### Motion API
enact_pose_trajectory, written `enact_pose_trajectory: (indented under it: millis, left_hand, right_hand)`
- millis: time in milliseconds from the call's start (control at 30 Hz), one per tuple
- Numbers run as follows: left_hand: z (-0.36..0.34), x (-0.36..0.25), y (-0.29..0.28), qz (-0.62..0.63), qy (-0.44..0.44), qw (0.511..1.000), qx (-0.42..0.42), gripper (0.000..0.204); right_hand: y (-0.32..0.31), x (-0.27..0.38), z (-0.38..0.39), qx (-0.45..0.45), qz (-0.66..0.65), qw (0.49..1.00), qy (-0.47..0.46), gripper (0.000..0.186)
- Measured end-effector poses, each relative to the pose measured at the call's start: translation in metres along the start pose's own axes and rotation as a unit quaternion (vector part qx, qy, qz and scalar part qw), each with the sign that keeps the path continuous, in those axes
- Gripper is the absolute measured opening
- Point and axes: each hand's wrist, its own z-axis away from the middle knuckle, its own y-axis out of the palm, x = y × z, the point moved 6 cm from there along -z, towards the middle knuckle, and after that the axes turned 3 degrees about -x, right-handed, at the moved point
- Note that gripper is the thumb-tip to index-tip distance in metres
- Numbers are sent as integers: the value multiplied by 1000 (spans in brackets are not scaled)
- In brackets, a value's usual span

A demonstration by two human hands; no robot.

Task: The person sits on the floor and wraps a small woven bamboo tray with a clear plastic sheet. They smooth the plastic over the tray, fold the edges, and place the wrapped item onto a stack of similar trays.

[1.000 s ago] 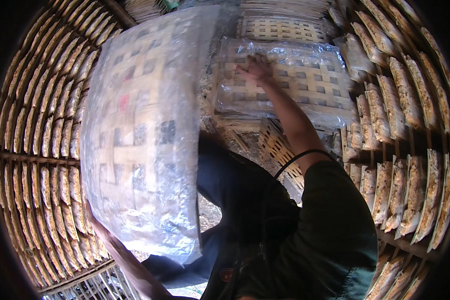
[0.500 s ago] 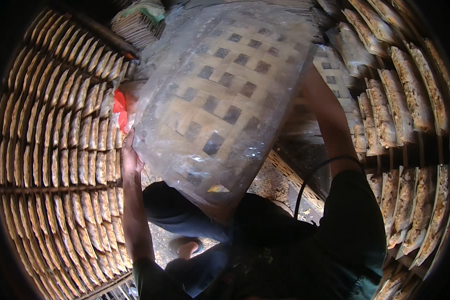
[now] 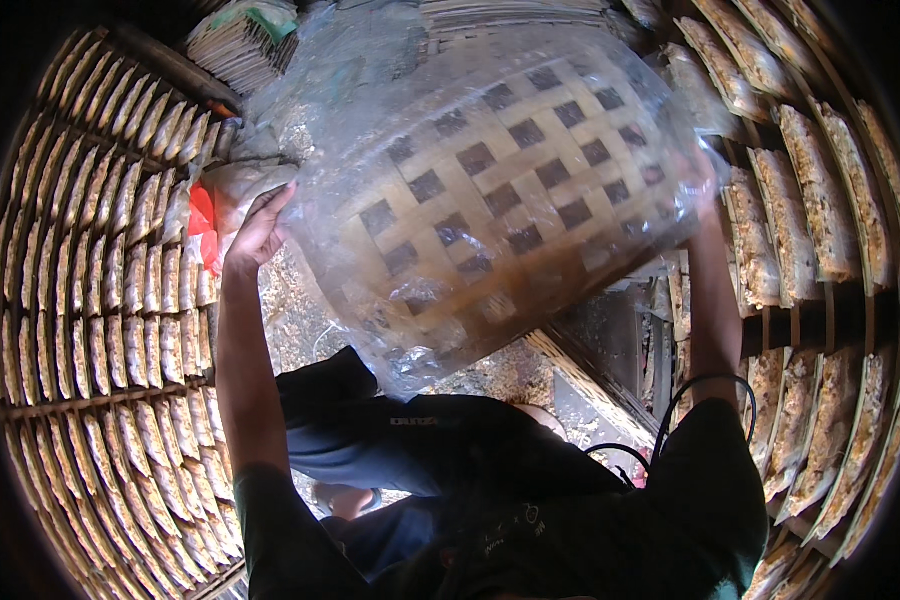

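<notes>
Held up in front of me is a woven bamboo tray (image 3: 510, 200) with open square gaps, covered by clear, shiny plastic sheeting (image 3: 410, 380). My left hand (image 3: 260, 228) is closed at its left edge, thumb and fingertips pinching the corner. At the opposite end my right hand (image 3: 703, 180) grips the right edge, its fingers partly hidden behind the glossy plastic. The tray tilts, its right end farther from me than the near left corner. Loose plastic bunches along the near side.
Racks of slats bearing pale, crumbly brown strips rise on the left (image 3: 100, 290) and right (image 3: 820, 190). Stacked flat slats (image 3: 510, 15) lie at the back, a slat bundle (image 3: 235, 45) at far left. Red plastic (image 3: 202, 228) hangs by the left rack. A black cable (image 3: 670, 410) loops near my right forearm.
The tray has turned clockwise, its long side now running more sideways, and sits more to the right. My right hand has come into sight at its right end; my left hand has risen slightly.
</notes>
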Motion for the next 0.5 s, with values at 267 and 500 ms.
enact_pose_trajectory:
  millis: [267, 500]
  left_hand:
    - [-51, -11, 21, -86, 4, 996, -37, 57]
    - [-59, -27, 61, -12, 77, 987, -143, 87]
  right_hand:
    - [-88, -28, 49, -207, 69, 971, -93, 42]
    - [-35, -52, 41, -288, -26, 957, -35, 39]
